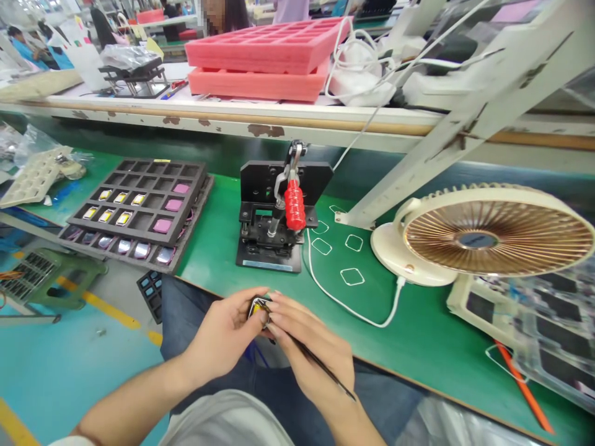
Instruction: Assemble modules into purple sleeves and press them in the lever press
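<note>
Over my lap, at the bench's front edge, my left hand is closed around a small square device housing with a pale rim and a yellow part inside. Its thumb lies across the housing's face. My right hand grips a slim black tool, whose back end sticks out past the palm. The tool's front end meets the housing, partly hidden by fingers; whether it is tweezers I cannot tell. Beyond the hands stands a black clamp fixture with a red handle.
Left on the green bench is a dark foam tray with yellow-and-white parts and pink pieces, stacked on another tray. Several thin white square frames lie right of the fixture. A fan with a white cable stands right; red foam trays sit on the shelf.
</note>
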The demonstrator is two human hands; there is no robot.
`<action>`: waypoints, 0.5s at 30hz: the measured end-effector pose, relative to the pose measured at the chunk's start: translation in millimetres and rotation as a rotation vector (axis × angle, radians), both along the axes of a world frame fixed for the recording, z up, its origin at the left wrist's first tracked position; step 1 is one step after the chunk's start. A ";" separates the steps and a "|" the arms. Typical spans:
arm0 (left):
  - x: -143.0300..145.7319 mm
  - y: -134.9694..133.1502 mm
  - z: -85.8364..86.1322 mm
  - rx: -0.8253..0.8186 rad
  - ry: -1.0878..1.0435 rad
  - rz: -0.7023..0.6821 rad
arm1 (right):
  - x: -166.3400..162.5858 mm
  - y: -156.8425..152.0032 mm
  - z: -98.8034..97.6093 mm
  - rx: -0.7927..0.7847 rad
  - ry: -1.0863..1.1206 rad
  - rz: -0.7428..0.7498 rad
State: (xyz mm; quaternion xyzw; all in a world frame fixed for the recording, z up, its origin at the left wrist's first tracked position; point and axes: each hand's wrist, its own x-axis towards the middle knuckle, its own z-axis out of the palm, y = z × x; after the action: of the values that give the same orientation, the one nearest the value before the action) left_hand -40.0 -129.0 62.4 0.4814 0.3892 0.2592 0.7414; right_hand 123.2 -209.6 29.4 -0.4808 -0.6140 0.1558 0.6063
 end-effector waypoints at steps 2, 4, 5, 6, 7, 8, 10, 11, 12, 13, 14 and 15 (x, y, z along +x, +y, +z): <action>-0.6 -0.5 -1.9 0.019 0.021 0.002 | 0.2 0.2 -1.3 0.000 -0.009 0.002; -1.0 -0.8 -3.0 0.034 0.039 0.002 | 0.4 0.2 -2.4 0.003 -0.020 0.005; -1.3 -0.9 -3.4 0.038 0.044 -0.001 | 0.6 0.0 -2.8 0.004 -0.022 0.006; -1.7 -0.9 -3.7 0.038 0.048 -0.003 | 0.8 -0.2 -3.1 0.004 -0.023 0.008; -2.1 -0.9 -4.2 0.039 0.051 -0.004 | 1.1 -0.4 -3.4 0.004 -0.024 0.008; -2.5 -0.9 -4.7 0.044 0.057 -0.003 | 1.4 -0.7 -3.8 0.003 -0.027 0.010; -2.9 -0.7 -6.1 0.076 0.081 0.004 | 2.2 -1.2 -5.3 0.007 -0.047 0.017; -2.7 -0.5 -6.8 0.099 0.094 0.006 | 2.4 -1.6 -6.6 0.013 -0.062 0.024; -2.3 -0.2 -7.4 0.112 0.098 0.006 | 2.5 -1.8 -8.5 0.024 -0.077 0.030; -1.5 0.2 -7.9 0.105 0.086 0.006 | 2.4 -2.1 -11.0 0.039 -0.090 0.034; -0.4 0.5 -8.2 0.073 0.056 0.004 | 2.1 -2.3 -14.0 0.056 -0.099 0.033; 0.9 0.9 -8.3 0.023 0.014 0.001 | 1.5 -2.4 -17.4 0.073 -0.101 0.024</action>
State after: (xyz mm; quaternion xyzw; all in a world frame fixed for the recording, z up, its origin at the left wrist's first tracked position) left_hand -39.1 -128.0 54.1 0.4916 0.3913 0.2606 0.7330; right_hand 124.7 -211.9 12.0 -0.4581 -0.6549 0.1159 0.5898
